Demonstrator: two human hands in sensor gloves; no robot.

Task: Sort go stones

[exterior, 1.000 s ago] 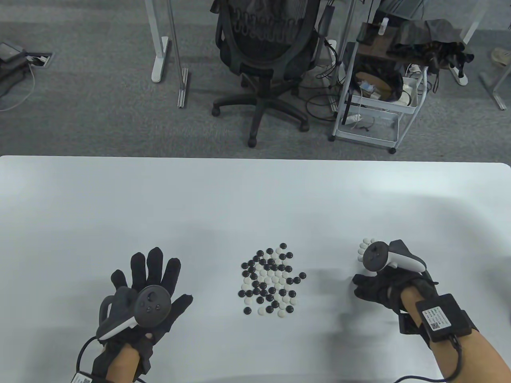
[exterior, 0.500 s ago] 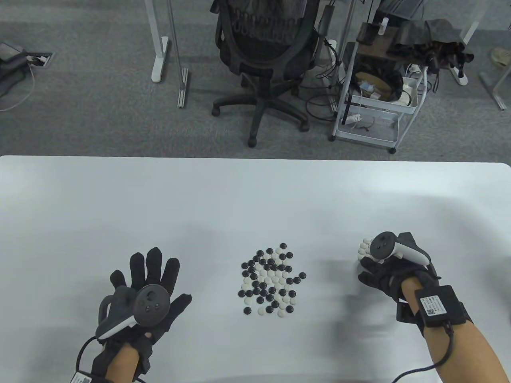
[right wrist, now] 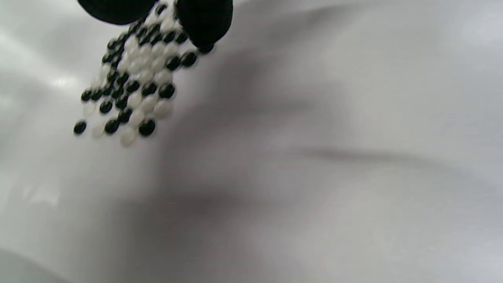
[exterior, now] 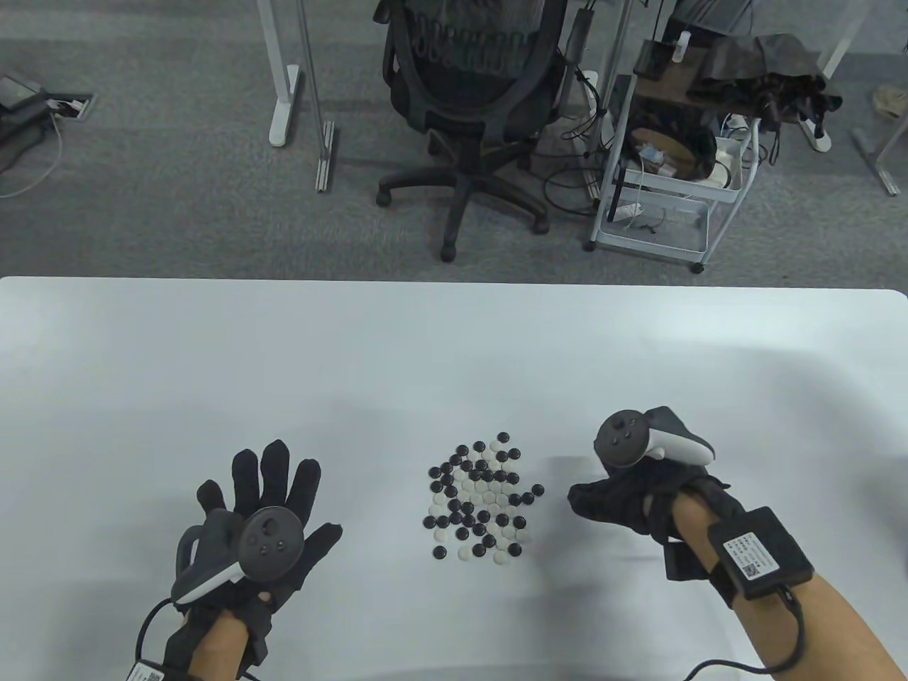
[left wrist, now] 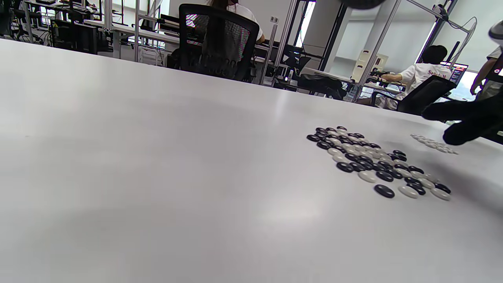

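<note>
left gloved hand (exterior: 259, 514): fingers spread flat on white table (exterior: 454, 340) | right gloved hand (exterior: 624, 496): grip unclear, beside mixed black-and-white glass stone pile (exterior: 479, 496)

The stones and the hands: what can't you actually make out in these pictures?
- White pile: in the table view, the right hand covers it.
- Mixed pile: blurred in the right wrist view, uncountable.
- Right hand's fingertips: whether they pinch a stone is unclear.
- Left hand: absent from its wrist view.
</note>
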